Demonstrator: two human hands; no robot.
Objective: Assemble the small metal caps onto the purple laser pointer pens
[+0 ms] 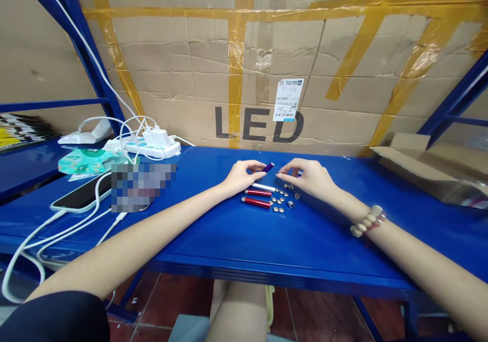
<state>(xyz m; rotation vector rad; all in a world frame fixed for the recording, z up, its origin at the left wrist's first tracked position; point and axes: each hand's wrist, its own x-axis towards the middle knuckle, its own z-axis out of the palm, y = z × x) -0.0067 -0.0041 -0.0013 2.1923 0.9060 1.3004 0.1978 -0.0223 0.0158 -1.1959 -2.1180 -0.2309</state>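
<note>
Clearly, the left hand [243, 178] was clamped on a purple tube [269, 167], pinching it between thumb and fingers so that its end with a silvery rim poked out toward the right. Facing it across a narrow gap, the right hand [307, 175] was curled, its thumb and forefinger drawn near each other; whether they were closed on anything could not be told, though a small shiny piece [299, 174] showed by the fingers.

Just below the left hand, a silver tube [264, 187] lay on the blue table [213, 230], with an upper red tube [258, 193] and a lower red tube [255, 203] beneath it, roughly side by side. Small round discs [281, 210] were scattered by their right ends, and under the right hand were some little brass-coloured bits [288, 186] and a silver cap [291, 205].

A beaded bracelet [368, 221] circled the right wrist. Farther left, a phone [82, 194] lay flat near a teal packet [89, 161], and a white power strip [168, 150] with plugged-in cables sat behind them. At the far right stood an open cardboard box [430, 174]. Behind the table rose a large taped cardboard sheet [183, 78], printed "LED" and bearing a white label [288, 99].
</note>
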